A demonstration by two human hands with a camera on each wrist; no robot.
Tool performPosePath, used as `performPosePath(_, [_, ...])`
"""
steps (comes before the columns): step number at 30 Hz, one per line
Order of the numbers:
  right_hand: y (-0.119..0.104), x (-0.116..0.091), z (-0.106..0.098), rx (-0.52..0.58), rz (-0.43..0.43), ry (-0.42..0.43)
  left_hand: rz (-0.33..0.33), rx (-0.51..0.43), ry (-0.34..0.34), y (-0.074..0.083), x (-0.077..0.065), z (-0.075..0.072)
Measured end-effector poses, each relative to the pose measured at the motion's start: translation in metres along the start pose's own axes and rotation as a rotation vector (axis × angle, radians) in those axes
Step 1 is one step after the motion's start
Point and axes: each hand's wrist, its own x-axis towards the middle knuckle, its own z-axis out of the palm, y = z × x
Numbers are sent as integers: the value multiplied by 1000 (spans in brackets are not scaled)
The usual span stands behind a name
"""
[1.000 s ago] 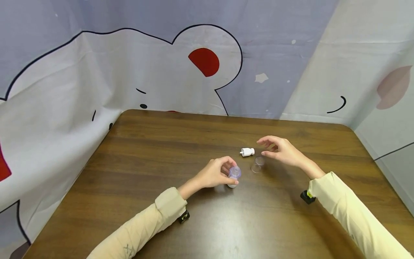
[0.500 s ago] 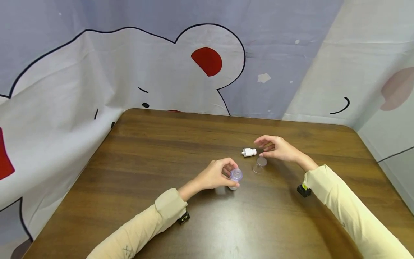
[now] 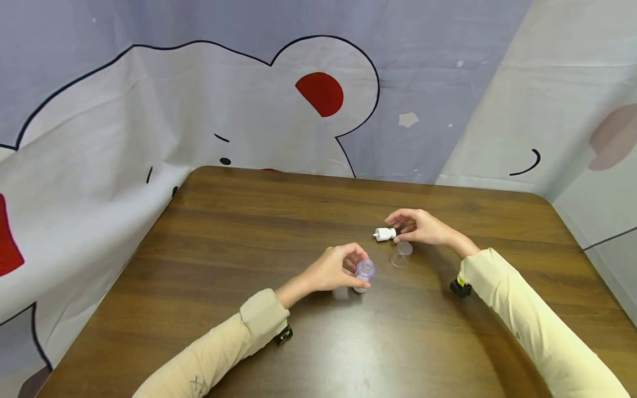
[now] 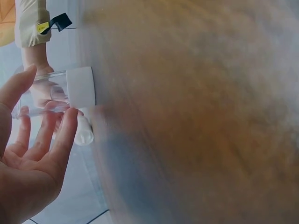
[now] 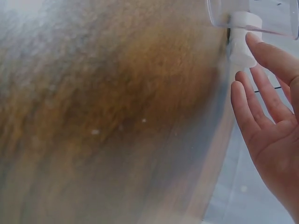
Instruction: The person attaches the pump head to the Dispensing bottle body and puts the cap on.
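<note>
My left hand (image 3: 333, 269) holds a clear bottle (image 3: 365, 270) upright on the table, thumb and fingers around its side. It has a purple-tinted see-through top, and its white base (image 4: 81, 87) shows in the left wrist view. My right hand (image 3: 420, 226) reaches in from the right with curved, spread fingers. Its fingertips are right at the rear end of a small white plastic piece (image 3: 384, 234), which lies on its side with a thin nub pointing left. Just below that hand stands a clear, cup-like cylinder (image 3: 405, 249), also partly seen in the right wrist view.
Everything lies on a brown wood-grain table (image 3: 239, 221) with rounded far corners. A printed fabric backdrop (image 3: 239, 110) hangs behind and along its sides. Dark wrist-worn cameras hang below both cuffs.
My right hand has moved left to the white piece, from a gap beside it to its end. The left hand and bottle stay in place; the view shifts slightly.
</note>
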Motion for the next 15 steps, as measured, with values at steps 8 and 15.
performPosePath(8, [4, 1, 2, 8, -11, -14, -2, -1, -2, 1, 0, 1])
performPosePath(15, [5, 4, 5, -6, -34, -26, -4, -12, -7, 1, 0, 0])
